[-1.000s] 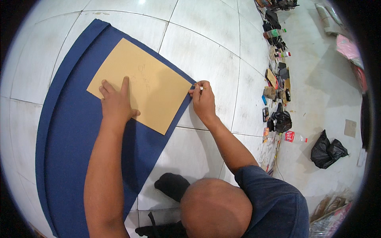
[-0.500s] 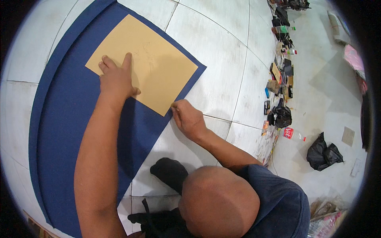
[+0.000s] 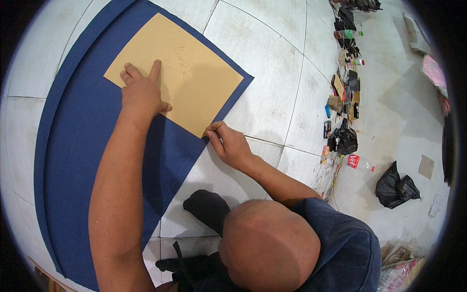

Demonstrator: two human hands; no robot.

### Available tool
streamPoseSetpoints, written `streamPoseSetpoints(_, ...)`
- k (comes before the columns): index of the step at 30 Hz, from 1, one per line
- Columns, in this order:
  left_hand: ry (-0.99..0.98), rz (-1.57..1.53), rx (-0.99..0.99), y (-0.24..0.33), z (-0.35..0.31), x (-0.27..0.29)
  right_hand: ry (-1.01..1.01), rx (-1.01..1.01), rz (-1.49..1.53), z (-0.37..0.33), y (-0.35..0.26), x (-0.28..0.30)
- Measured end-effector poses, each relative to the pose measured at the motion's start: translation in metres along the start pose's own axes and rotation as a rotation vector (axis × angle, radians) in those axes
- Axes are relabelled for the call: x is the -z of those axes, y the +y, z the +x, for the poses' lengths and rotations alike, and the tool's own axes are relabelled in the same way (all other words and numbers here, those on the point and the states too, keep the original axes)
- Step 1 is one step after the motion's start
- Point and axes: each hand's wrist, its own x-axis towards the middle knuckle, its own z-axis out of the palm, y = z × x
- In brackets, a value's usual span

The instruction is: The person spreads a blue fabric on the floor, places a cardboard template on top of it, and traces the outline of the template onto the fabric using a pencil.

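A tan paper pattern piece (image 3: 204, 80) with handwriting lies on a dark blue cloth (image 3: 97, 141) spread over the floor. My left hand (image 3: 142, 92) presses on the paper's left part, fingers spread and thumb out at its lower edge. At the paper's corner nearest me, my right hand (image 3: 228, 143) is closed in a pinch, its fingertips touching the corner close to the cloth's edge. Whatever sits between those fingertips is too small to make out. Along the cloth's left side runs a folded-looking strip (image 3: 43, 160).
White floor tiles (image 3: 262, 63) surround the cloth. My bent knee (image 3: 272, 243) and a black-socked foot (image 3: 206, 211) are close to its right edge. Farther right is a row of clutter with a black plastic bag (image 3: 347, 140), a clear bottle (image 3: 360, 163) and another black bag (image 3: 396, 187).
My right hand has shifted slightly left, from the cloth's edge onto the paper's near corner. The left hand stays pressed in the same place on the paper.
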Motion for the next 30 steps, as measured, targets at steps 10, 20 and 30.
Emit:
streamPoseSetpoints(10, -0.025, -0.005, 0.000, 0.001, -0.001, 0.003, 0.087, -0.020, -0.006, 0.012, 0.018, 0.008)
streamPoseSetpoints(20, 0.000, -0.001, -0.004, -0.001, 0.000, 0.000, 0.411, -0.128, -0.097, 0.083, 0.063, 0.077)
streamPoseSetpoints(30, 0.190, 0.061, 0.218, -0.063, -0.052, -0.023, 0.316, -0.036, 0.495, 0.030, 0.022, 0.021)
